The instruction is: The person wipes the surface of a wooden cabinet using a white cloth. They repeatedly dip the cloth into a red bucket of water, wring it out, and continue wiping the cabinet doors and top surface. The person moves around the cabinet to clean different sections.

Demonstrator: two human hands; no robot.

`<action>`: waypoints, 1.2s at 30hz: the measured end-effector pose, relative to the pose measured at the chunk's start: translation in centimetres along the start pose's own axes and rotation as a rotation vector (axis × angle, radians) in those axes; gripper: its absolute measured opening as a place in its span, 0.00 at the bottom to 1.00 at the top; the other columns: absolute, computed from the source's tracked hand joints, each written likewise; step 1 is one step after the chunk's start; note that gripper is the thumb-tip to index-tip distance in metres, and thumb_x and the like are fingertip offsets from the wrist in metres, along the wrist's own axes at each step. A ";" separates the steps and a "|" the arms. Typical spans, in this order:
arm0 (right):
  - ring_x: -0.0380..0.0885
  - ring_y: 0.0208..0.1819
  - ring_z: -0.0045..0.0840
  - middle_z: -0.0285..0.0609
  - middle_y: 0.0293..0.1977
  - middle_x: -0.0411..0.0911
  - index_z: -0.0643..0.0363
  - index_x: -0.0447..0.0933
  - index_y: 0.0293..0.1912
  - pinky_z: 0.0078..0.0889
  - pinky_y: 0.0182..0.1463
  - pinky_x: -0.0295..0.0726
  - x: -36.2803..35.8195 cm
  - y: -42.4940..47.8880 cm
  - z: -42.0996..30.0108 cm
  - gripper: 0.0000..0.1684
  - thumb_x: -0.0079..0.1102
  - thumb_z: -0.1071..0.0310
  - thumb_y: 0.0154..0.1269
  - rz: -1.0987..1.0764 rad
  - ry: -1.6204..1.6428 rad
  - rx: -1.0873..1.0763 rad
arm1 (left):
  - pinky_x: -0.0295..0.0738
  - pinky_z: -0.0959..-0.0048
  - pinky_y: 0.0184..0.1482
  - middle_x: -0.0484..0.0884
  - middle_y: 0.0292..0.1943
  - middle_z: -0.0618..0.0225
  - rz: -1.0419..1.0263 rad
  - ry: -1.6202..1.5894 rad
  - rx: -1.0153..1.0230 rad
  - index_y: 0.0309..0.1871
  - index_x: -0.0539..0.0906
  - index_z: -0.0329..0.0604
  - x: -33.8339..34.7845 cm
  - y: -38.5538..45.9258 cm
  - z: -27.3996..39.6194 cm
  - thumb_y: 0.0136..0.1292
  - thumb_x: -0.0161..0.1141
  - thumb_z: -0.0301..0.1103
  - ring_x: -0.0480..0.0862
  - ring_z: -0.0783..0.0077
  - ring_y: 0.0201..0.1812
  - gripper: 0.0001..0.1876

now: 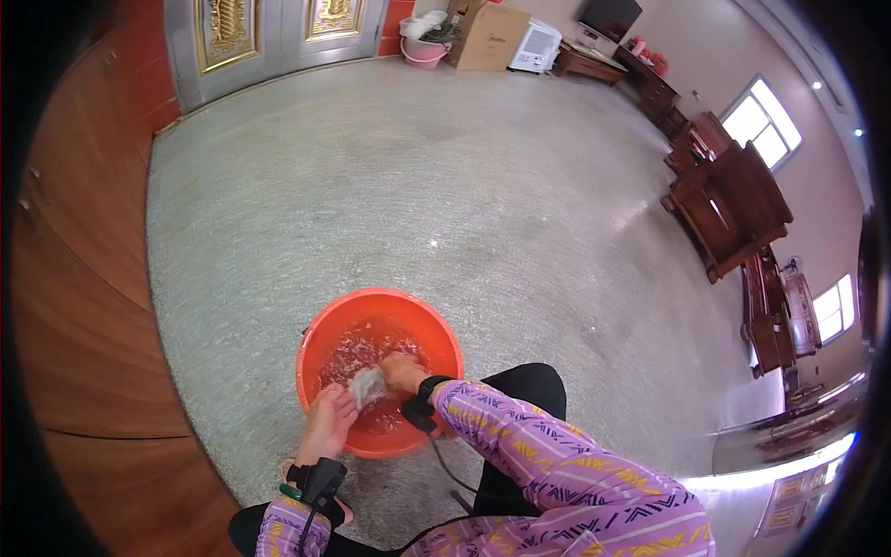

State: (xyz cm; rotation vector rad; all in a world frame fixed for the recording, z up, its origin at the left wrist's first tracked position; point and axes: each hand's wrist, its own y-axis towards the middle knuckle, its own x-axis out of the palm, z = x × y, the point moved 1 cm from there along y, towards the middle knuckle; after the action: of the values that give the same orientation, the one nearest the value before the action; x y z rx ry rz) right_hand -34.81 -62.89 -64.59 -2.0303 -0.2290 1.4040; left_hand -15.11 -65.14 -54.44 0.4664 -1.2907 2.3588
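An orange plastic basin (pixel 379 296) with water in it stands on the floor close in front of me. Between my hands, over the stirred water, is a wet whitish cloth (pixel 367 386). My right hand (pixel 402 371) grips the cloth's right end inside the basin. At the cloth's left end is my left hand (pixel 333 412), palm partly up with the fingers against it; whether they close on it is not clear. Both wrists wear black straps with dark devices and cables.
Curved brown wooden panels (pixel 97 334) run along the left. Metal double doors (pixel 292 42) stand at the far left. A pink bucket (pixel 423 54), a cardboard box (pixel 491 38) and a white appliance (pixel 534 47) line the back wall. Dark wooden chairs (pixel 731 202) are at right.
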 end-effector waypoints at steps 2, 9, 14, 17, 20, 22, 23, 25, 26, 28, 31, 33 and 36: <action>0.81 0.45 0.41 0.51 0.42 0.81 0.56 0.83 0.41 0.45 0.44 0.80 0.5 0.2 -0.9 0.15 0.60 0.67 0.51 -0.095 -0.078 -0.073 | 0.67 0.63 0.49 0.72 0.48 0.63 0.017 -0.001 -0.012 0.57 0.69 0.49 -0.4 -0.5 0.1 0.62 0.57 0.44 0.73 0.62 0.45 0.22; 0.80 0.30 0.29 0.48 0.26 0.80 0.66 0.78 0.34 0.33 0.32 0.77 -9.2 -7.7 -3.3 0.14 0.60 0.66 0.49 -0.088 0.571 -0.453 | 0.68 0.65 0.41 0.74 0.52 0.59 0.160 0.124 -0.102 0.55 0.72 0.49 -1.3 0.4 0.2 0.63 0.52 0.56 0.75 0.59 0.45 0.25; 0.75 0.26 0.23 0.44 0.22 0.77 0.68 0.77 0.33 0.30 0.30 0.74 -15.8 -16.5 -5.5 0.12 0.57 0.69 0.48 -0.025 0.644 -0.697 | 0.77 0.58 0.43 0.79 0.49 0.59 -0.219 -0.039 -0.022 0.55 0.74 0.44 0.0 1.6 -0.5 0.65 0.50 0.49 0.80 0.58 0.47 0.22; 0.76 0.28 0.25 0.46 0.24 0.78 0.68 0.77 0.33 0.32 0.33 0.75 -16.1 -17.3 -5.1 0.12 0.55 0.69 0.50 0.066 0.743 -0.683 | 0.80 0.57 0.49 0.79 0.49 0.59 -0.330 -0.100 0.082 0.55 0.74 0.38 1.1 1.1 0.0 0.68 0.45 0.38 0.82 0.61 0.48 0.18; 0.78 0.31 0.28 0.48 0.27 0.79 0.68 0.76 0.35 0.34 0.36 0.76 -15.3 -17.0 -5.7 0.13 0.53 0.68 0.51 0.234 0.815 -0.638 | 0.78 0.57 0.52 0.79 0.51 0.58 -0.202 -0.121 0.192 0.56 0.74 0.37 1.5 0.0 0.6 0.70 0.42 0.36 0.81 0.61 0.50 0.18; 0.78 0.33 0.29 0.48 0.29 0.79 0.67 0.76 0.37 0.34 0.37 0.77 -13.6 -14.9 -4.9 0.14 0.52 0.68 0.53 0.423 0.859 -0.557 | 0.76 0.56 0.55 0.78 0.53 0.57 -0.208 -0.149 0.170 0.57 0.72 0.38 4.0 -1.8 1.7 0.71 0.41 0.36 0.79 0.60 0.53 0.18; 0.79 0.34 0.30 0.48 0.29 0.79 0.67 0.76 0.38 0.35 0.38 0.77 -12.9 -13.9 -4.3 0.15 0.53 0.67 0.52 0.464 0.897 -0.485 | 0.75 0.56 0.56 0.77 0.54 0.57 -0.208 -0.148 0.166 0.58 0.72 0.37 5.0 -2.7 2.0 0.71 0.41 0.36 0.79 0.60 0.54 0.18; 0.79 0.35 0.32 0.49 0.30 0.79 0.67 0.75 0.42 0.36 0.39 0.77 -12.0 -12.0 -3.4 0.17 0.53 0.67 0.52 0.536 0.967 -0.355 | 0.73 0.56 0.59 0.76 0.56 0.57 -0.199 -0.153 0.173 0.58 0.72 0.37 6.1 -4.0 2.6 0.71 0.40 0.37 0.77 0.60 0.57 0.19; 0.79 0.42 0.31 0.51 0.37 0.79 0.65 0.73 0.50 0.35 0.45 0.77 -11.7 -11.3 -2.8 0.23 0.55 0.62 0.57 0.530 0.972 -0.357 | 0.72 0.56 0.59 0.75 0.57 0.58 -0.229 -0.184 0.177 0.58 0.72 0.37 6.0 -3.7 2.6 0.71 0.41 0.37 0.76 0.60 0.57 0.19; 0.76 0.47 0.29 0.50 0.44 0.77 0.63 0.71 0.54 0.35 0.50 0.75 -12.3 -11.3 -3.7 0.25 0.53 0.57 0.62 0.400 1.036 -0.236 | 0.72 0.57 0.60 0.74 0.58 0.58 -0.277 -0.245 0.195 0.59 0.71 0.38 5.5 -3.2 2.9 0.71 0.41 0.37 0.75 0.60 0.59 0.19; 0.72 0.55 0.29 0.46 0.53 0.73 0.59 0.67 0.58 0.35 0.58 0.71 -12.2 -11.7 -3.8 0.29 0.48 0.48 0.69 -0.111 1.516 -0.267 | 0.71 0.57 0.60 0.74 0.59 0.58 -0.345 -0.280 0.160 0.61 0.70 0.38 5.8 -3.7 3.2 0.71 0.41 0.39 0.75 0.59 0.59 0.20; 0.73 0.54 0.31 0.45 0.51 0.74 0.59 0.68 0.57 0.35 0.57 0.72 -11.9 -12.2 -3.7 0.28 0.49 0.47 0.68 -0.359 1.724 -0.280 | 0.72 0.58 0.59 0.74 0.58 0.60 -0.381 -0.286 0.162 0.60 0.71 0.40 5.7 -3.2 3.0 0.70 0.42 0.40 0.75 0.60 0.58 0.20; 0.72 0.54 0.29 0.42 0.52 0.74 0.58 0.69 0.57 0.36 0.59 0.71 -12.5 -12.3 -4.1 0.23 0.50 0.54 0.69 -0.440 1.793 -0.399 | 0.73 0.58 0.57 0.74 0.59 0.61 -0.378 -0.260 0.174 0.60 0.71 0.41 5.6 -3.1 2.9 0.70 0.42 0.40 0.76 0.61 0.58 0.21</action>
State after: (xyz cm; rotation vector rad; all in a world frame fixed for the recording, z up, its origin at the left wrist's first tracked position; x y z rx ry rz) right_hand -33.71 -61.06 -46.70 -2.4949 -0.1069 -0.9871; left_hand -18.08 -65.06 -48.10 1.0054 -0.9944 2.1436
